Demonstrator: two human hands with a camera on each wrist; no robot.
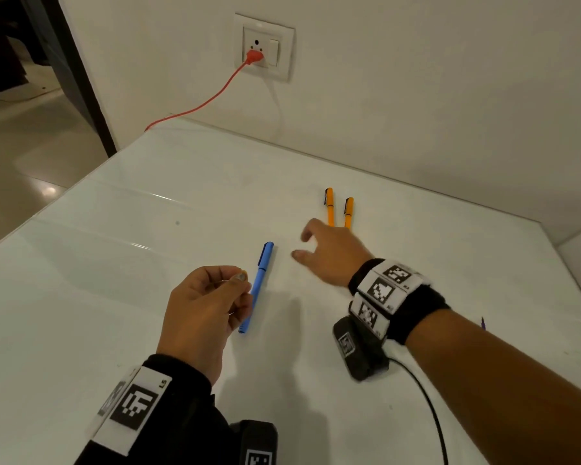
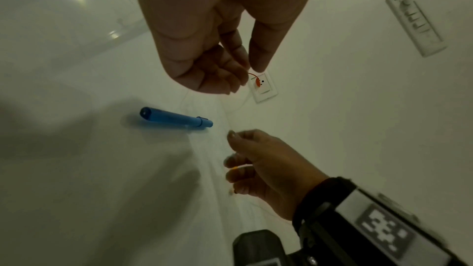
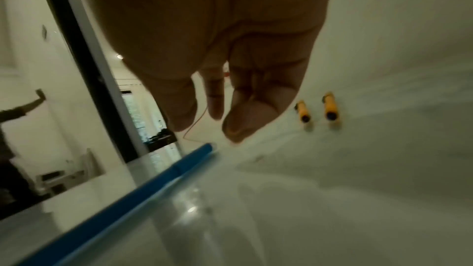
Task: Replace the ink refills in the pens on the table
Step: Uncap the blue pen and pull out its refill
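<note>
The left hand (image 1: 205,310) hangs over the white surface (image 1: 114,263), fingers curled; whether its grip pinches anything I cannot tell. The right hand (image 1: 329,256), grip apart and empty, reaches between the blue pen (image 1: 258,286) and two orange pens (image 1: 339,211). I'd take one pen by mid-barrel, lifting straight up. There's open room all round; the near pen lies well clear of the surface's left edge.

On the surface (image 1: 148,229) one capped pen (image 1: 257,286) lies just right of the left hand (image 1: 202,310). The right hand (image 1: 329,256) sits right of that pen, and two more pens (image 1: 330,206) lie side by side behind it, toward the wall socket (image 1: 264,47).
</note>
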